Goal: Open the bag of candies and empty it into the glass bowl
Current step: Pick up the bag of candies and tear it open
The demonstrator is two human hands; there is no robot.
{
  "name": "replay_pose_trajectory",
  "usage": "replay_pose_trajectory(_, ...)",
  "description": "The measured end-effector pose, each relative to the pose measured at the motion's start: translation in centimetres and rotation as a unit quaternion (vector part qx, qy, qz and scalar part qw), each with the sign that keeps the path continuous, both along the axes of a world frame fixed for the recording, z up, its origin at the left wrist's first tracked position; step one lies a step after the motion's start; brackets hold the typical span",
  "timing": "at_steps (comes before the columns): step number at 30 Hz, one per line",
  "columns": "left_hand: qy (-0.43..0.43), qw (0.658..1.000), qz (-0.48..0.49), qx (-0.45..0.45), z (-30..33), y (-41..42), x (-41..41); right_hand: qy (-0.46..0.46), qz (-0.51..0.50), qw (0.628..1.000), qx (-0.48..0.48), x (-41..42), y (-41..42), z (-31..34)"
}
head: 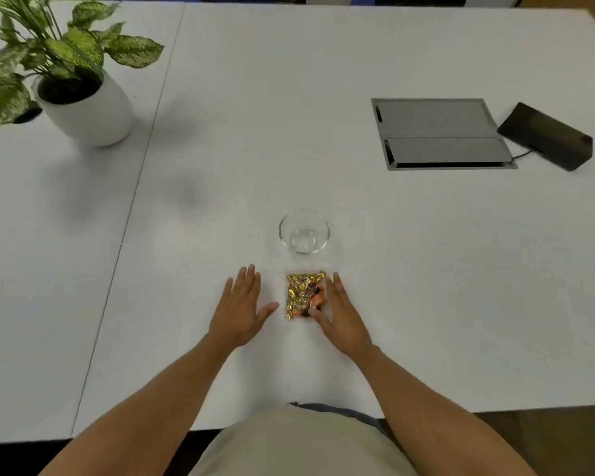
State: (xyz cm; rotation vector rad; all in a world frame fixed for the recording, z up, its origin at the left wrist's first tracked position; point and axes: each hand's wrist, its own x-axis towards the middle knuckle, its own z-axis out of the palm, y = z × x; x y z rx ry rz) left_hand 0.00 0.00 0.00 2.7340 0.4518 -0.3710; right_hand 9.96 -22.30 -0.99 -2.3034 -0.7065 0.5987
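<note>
A clear bag of candies (301, 293) in gold and orange wrappers lies flat on the white table, just in front of me. Right behind it stands an empty glass bowl (304, 231). My left hand (240, 309) rests flat on the table a little to the left of the bag, fingers spread, touching nothing else. My right hand (340, 316) lies along the bag's right edge, its thumb on the bag's near right corner and its fingers straight beside it. The bag looks sealed.
A potted plant in a white pot (90, 108) stands at the far left. A grey cable hatch (440, 134) is set into the table at the far right, with a dark box (547, 137) and its cable beside it. The table's near edge runs just below my forearms.
</note>
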Motion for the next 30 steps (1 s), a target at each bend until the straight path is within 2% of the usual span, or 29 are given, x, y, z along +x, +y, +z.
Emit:
replay_pose_trajectory(5, 0.014, 0.996, -0.050, -0.073, -1.4, -3.1, -0.1, 0.006, 0.017, 1.000, 0.008, -0.6, 0.9, -0.3)
replay_pose_trajectory(11, 0.012, 0.989, -0.052, -0.138, -1.8, -4.9, 0.6, 0.002, 0.013, 0.999, 0.030, -0.3, 1.2, -0.4)
replay_pose_trajectory(14, -0.020, 0.982, 0.006, -0.188, -1.3, -4.8, 1.3, 0.005, -0.005, 0.999, 0.054, 0.1, 1.4, -0.3)
replay_pose_trajectory(18, -0.088, 0.944, 0.167, -0.269, -0.1, -4.2, 2.8, -0.002, -0.034, 0.995, 0.091, 0.5, 1.7, -0.4)
replay_pose_trajectory(20, -0.105, 0.943, 0.195, -0.249, 0.3, -3.9, 3.4, -0.007, -0.038, 0.994, 0.099, 0.7, 1.8, -0.4)
replay_pose_trajectory(24, -0.106, 0.969, 0.148, -0.167, 0.5, -3.4, 4.0, -0.004, -0.031, 0.990, 0.137, 0.8, 1.6, 0.3)
replay_pose_trajectory(27, -0.040, 0.960, 0.163, -0.224, 0.8, -3.3, 4.2, 0.000, -0.036, 0.990, 0.134, 0.7, 1.3, 0.5)
replay_pose_trajectory(30, -0.026, 0.947, 0.201, -0.248, 0.9, -3.1, 4.1, 0.013, -0.050, 0.991, 0.120, 0.8, 1.0, 0.4)
